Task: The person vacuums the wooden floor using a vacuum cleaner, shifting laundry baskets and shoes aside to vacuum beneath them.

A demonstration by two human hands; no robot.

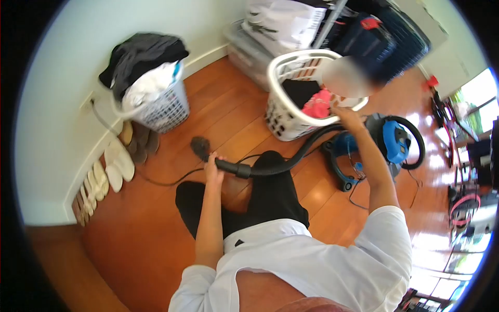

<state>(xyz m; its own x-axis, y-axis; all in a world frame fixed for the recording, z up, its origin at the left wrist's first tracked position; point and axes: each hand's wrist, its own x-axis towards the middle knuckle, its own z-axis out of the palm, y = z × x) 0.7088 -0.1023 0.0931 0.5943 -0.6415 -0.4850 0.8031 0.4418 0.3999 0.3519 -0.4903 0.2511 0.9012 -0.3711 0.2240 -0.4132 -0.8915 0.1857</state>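
Note:
My left hand (214, 168) is wrapped around the black end of a vacuum hose (280, 165). A dark round brush head (200, 147) sticks out past that hand, over the wooden floor. The hose curves right to a blue and black vacuum cleaner (387, 138) standing on wheels. Stretched forward, my right hand (347, 115) grips the near rim of a white laundry basket (297, 128). Inside the basket lie black clothing (301, 92) and a pink garment (318, 104). The fingertips of my right hand are partly hidden at the rim.
Against the wall stands a second basket (169, 106) heaped with clothes. Several shoes and slippers (119, 161) line the baseboard. A power cord (169, 184) crosses the floor from the wall outlet. Behind are a plastic bin (249, 62), a white bag (280, 26) and a dark suitcase (403, 39).

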